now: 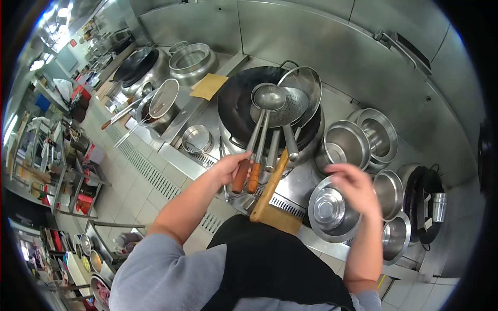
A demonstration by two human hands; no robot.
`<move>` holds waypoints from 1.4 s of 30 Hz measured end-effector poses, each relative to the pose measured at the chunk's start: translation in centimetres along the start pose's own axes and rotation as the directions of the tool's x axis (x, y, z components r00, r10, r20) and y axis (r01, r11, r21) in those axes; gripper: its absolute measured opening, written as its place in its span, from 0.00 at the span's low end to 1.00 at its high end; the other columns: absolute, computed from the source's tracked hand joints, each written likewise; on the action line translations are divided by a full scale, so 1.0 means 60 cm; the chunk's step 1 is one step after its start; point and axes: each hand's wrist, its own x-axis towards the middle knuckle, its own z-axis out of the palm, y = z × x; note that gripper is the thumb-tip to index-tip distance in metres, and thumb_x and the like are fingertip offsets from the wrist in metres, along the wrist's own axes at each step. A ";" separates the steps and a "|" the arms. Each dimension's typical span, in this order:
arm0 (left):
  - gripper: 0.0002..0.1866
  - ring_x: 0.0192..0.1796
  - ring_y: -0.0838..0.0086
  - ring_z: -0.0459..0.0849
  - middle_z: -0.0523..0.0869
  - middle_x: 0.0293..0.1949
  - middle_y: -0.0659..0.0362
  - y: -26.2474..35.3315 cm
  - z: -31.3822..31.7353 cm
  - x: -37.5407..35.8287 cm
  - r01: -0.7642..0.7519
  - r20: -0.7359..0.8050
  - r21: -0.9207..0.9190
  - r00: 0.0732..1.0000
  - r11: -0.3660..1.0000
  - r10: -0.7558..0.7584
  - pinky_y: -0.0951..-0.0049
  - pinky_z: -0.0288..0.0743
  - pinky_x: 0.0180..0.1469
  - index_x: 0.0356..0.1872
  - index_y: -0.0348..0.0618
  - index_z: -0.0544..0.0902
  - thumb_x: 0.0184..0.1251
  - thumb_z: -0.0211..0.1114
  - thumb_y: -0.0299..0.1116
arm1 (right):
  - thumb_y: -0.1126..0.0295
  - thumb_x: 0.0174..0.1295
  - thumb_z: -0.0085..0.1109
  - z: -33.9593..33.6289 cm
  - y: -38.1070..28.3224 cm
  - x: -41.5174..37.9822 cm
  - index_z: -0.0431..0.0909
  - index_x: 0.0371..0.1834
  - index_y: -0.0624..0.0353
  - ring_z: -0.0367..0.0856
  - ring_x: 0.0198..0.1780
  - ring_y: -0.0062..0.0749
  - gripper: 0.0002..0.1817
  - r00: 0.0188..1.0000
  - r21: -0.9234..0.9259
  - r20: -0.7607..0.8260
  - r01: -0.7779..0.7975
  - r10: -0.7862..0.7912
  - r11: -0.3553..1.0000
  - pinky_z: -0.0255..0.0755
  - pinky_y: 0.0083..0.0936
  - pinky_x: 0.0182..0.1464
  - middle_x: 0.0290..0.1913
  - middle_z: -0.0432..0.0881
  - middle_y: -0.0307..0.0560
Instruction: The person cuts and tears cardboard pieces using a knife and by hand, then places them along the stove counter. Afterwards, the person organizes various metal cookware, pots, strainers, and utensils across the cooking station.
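My left hand (231, 168) is closed around the wooden handles of two ladles at the front of a large black wok (236, 98). The bowl of the upper ladle (270, 97) lies over a perforated skimmer (294, 106) inside the wok. A round mesh strainer (310, 83) leans at the wok's back right. Beside the ladles, a long wooden handle (270, 186) slants toward my apron. My right hand (355, 187), slightly blurred, hovers with fingers apart over a wide metal bowl (317, 228) with smaller bowls inside. Nothing shows in its fingers.
Steel pots (348, 137) and a basin (397, 238) crowd the right side. A second black wok (429, 207) stands far right. Left of the main wok are a yellow cloth (209, 86), a shallow round tin (196, 140) and a strainer (164, 98) over a pot.
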 end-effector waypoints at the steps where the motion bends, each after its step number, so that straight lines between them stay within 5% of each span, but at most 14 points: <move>1: 0.14 0.33 0.72 0.83 0.83 0.32 0.60 -0.009 -0.001 0.005 -0.034 -0.017 0.025 0.999 0.999 0.035 0.71 0.82 0.38 0.41 0.41 0.81 0.72 0.66 0.43 | 0.70 0.68 0.62 0.062 -0.018 0.027 0.81 0.60 0.57 0.82 0.47 0.22 0.17 0.995 0.105 0.092 0.038 -0.048 0.994 0.77 0.25 0.53 0.47 0.86 0.40; 7: 0.07 0.27 0.74 0.80 0.81 0.29 0.60 -0.003 -0.004 -0.013 -0.145 0.107 -0.106 0.982 0.984 0.157 0.72 0.79 0.30 0.36 0.41 0.78 0.66 0.64 0.32 | 0.60 0.71 0.61 0.328 0.017 0.169 0.76 0.60 0.71 0.86 0.53 0.38 0.24 0.977 -0.436 0.089 -0.136 0.193 0.890 0.75 0.30 0.61 0.52 0.86 0.57; 10: 0.07 0.26 0.74 0.76 0.77 0.28 0.60 0.021 -0.012 -0.044 -0.116 0.182 -0.183 0.972 0.976 0.149 0.72 0.74 0.29 0.38 0.42 0.73 0.66 0.62 0.31 | 0.60 0.72 0.58 0.389 0.038 0.180 0.76 0.56 0.67 0.86 0.47 0.40 0.20 0.973 -0.047 -0.068 -0.226 0.222 0.973 0.78 0.35 0.54 0.46 0.85 0.55; 11: 0.07 0.26 0.74 0.76 0.77 0.28 0.60 0.025 -0.021 -0.046 -0.108 0.197 -0.192 0.969 0.976 0.146 0.72 0.74 0.29 0.38 0.42 0.73 0.66 0.62 0.31 | 0.62 0.72 0.57 0.403 0.029 0.177 0.74 0.55 0.66 0.85 0.44 0.39 0.18 0.911 0.362 -0.011 -0.380 0.412 0.851 0.79 0.35 0.48 0.41 0.84 0.52; 14: 0.07 0.27 0.75 0.79 0.79 0.28 0.60 0.034 -0.055 -0.062 -0.134 0.199 -0.067 0.969 0.989 0.145 0.74 0.76 0.29 0.40 0.42 0.76 0.65 0.64 0.30 | 0.67 0.71 0.55 0.407 0.013 0.181 0.73 0.52 0.60 0.81 0.32 0.33 0.11 0.798 0.758 0.128 -0.461 0.589 0.461 0.77 0.33 0.33 0.29 0.78 0.42; 15: 0.08 0.26 0.75 0.79 0.79 0.28 0.60 0.038 -0.064 -0.072 -0.131 0.213 -0.046 0.967 0.990 0.138 0.73 0.76 0.28 0.42 0.41 0.75 0.65 0.64 0.30 | 0.68 0.71 0.55 0.392 0.017 0.180 0.73 0.50 0.60 0.80 0.28 0.33 0.10 0.841 0.762 0.165 -0.441 0.515 0.475 0.77 0.33 0.31 0.28 0.77 0.41; 18: 0.11 0.26 0.74 0.77 0.78 0.27 0.60 0.040 -0.074 -0.083 -0.152 0.186 0.025 0.972 0.988 0.144 0.73 0.73 0.28 0.46 0.40 0.73 0.65 0.63 0.28 | 0.68 0.68 0.58 0.383 -0.023 0.167 0.72 0.47 0.63 0.79 0.22 0.39 0.11 0.842 0.651 0.034 -0.427 0.538 0.628 0.76 0.37 0.27 0.26 0.78 0.45; 19: 0.13 0.25 0.74 0.77 0.77 0.27 0.59 0.040 -0.073 -0.084 -0.170 0.173 0.056 0.972 0.984 0.158 0.73 0.72 0.27 0.48 0.40 0.73 0.65 0.62 0.27 | 0.69 0.66 0.59 0.382 -0.041 0.156 0.72 0.49 0.65 0.81 0.26 0.46 0.14 0.856 0.229 -0.180 -0.442 0.484 0.867 0.76 0.40 0.32 0.28 0.80 0.52; 20: 0.14 0.25 0.74 0.76 0.77 0.27 0.59 0.040 -0.073 -0.085 -0.187 0.161 0.087 0.972 0.979 0.171 0.73 0.71 0.27 0.49 0.39 0.72 0.65 0.62 0.27 | 0.69 0.64 0.60 0.379 -0.050 0.147 0.71 0.50 0.67 0.82 0.30 0.53 0.16 0.878 -0.256 -0.342 -0.429 0.334 0.866 0.76 0.43 0.37 0.30 0.82 0.58; 21: 0.13 0.25 0.74 0.76 0.77 0.27 0.60 0.042 -0.075 -0.083 -0.212 0.139 0.126 0.971 0.969 0.194 0.74 0.71 0.27 0.49 0.40 0.72 0.65 0.62 0.27 | 0.67 0.62 0.61 0.372 -0.050 0.138 0.70 0.53 0.68 0.84 0.39 0.63 0.20 0.880 -0.402 -0.417 -0.404 0.228 0.822 0.75 0.49 0.44 0.35 0.82 0.68; 26: 0.13 0.24 0.77 0.72 0.75 0.26 0.64 0.044 -0.083 -0.082 -0.178 0.143 0.112 0.977 0.978 0.161 0.74 0.67 0.26 0.50 0.40 0.76 0.67 0.64 0.30 | 0.68 0.62 0.63 0.260 -0.087 0.090 0.72 0.56 0.65 0.83 0.47 0.65 0.21 0.813 -0.428 -0.583 -0.311 0.005 0.849 0.75 0.49 0.49 0.42 0.84 0.67; 31: 0.19 0.24 0.75 0.72 0.75 0.26 0.62 0.048 -0.104 -0.050 -0.057 0.196 -0.037 0.979 0.998 0.064 0.74 0.65 0.25 0.56 0.39 0.78 0.67 0.64 0.35 | 0.67 0.61 0.66 0.098 -0.042 -0.022 0.75 0.53 0.66 0.84 0.49 0.63 0.21 0.577 -0.295 -0.815 -0.334 -0.053 0.895 0.77 0.47 0.53 0.43 0.85 0.68; 34: 0.19 0.24 0.74 0.73 0.77 0.27 0.61 0.042 -0.095 -0.052 -0.069 0.192 -0.082 0.978 0.994 0.084 0.74 0.67 0.25 0.56 0.40 0.80 0.68 0.64 0.37 | 0.68 0.61 0.64 -0.036 0.051 -0.125 0.75 0.60 0.70 0.85 0.53 0.58 0.25 0.423 -0.022 -0.888 -0.429 0.179 0.903 0.78 0.43 0.56 0.49 0.85 0.67; 42: 0.19 0.26 0.72 0.77 0.81 0.30 0.58 0.019 -0.044 -0.081 -0.202 -0.038 0.074 0.978 0.977 0.205 0.73 0.72 0.27 0.55 0.40 0.79 0.70 0.62 0.40 | 0.68 0.64 0.52 -0.321 0.187 -0.354 0.81 0.50 0.63 0.85 0.56 0.58 0.15 0.124 -0.066 -0.978 -0.947 0.168 0.313 0.79 0.49 0.57 0.52 0.86 0.65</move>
